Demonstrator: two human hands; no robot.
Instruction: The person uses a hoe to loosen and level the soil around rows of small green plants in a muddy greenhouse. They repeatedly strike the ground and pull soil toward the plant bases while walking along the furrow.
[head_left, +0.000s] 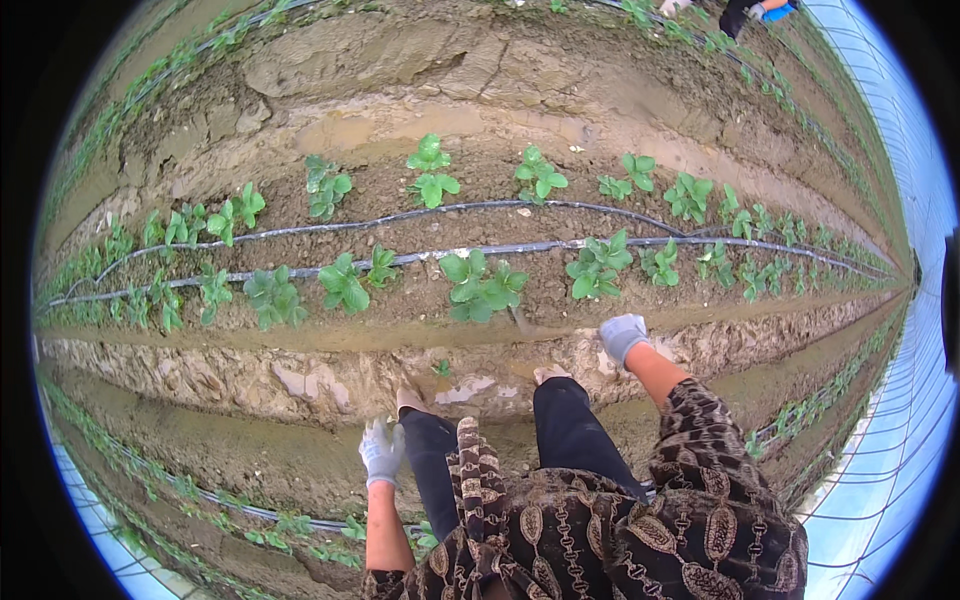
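Observation:
My left hand (382, 453), in a pale grey work glove, hangs beside my left knee with its fingers apart and nothing visible in it. My right hand (623, 337), gloved alike, reaches out over the near side of the raised bed. Its fingers point down and away, so its grip is hidden. Just beyond it grows a leafy strawberry plant (598, 266). A fuller strawberry plant (480, 286) stands further left in the same near row. Between my feet, a small green sprig (442, 367) lies or grows in the muddy furrow (247, 379).
Two drip irrigation lines (517, 248) run along the bed between two rows of plants. Puddles (466, 390) lie around my feet. Behind me is another planted bed with a drip line (319, 523). At the upper right, a co-worker's gloved hand (756, 12) is near a blue object (780, 13).

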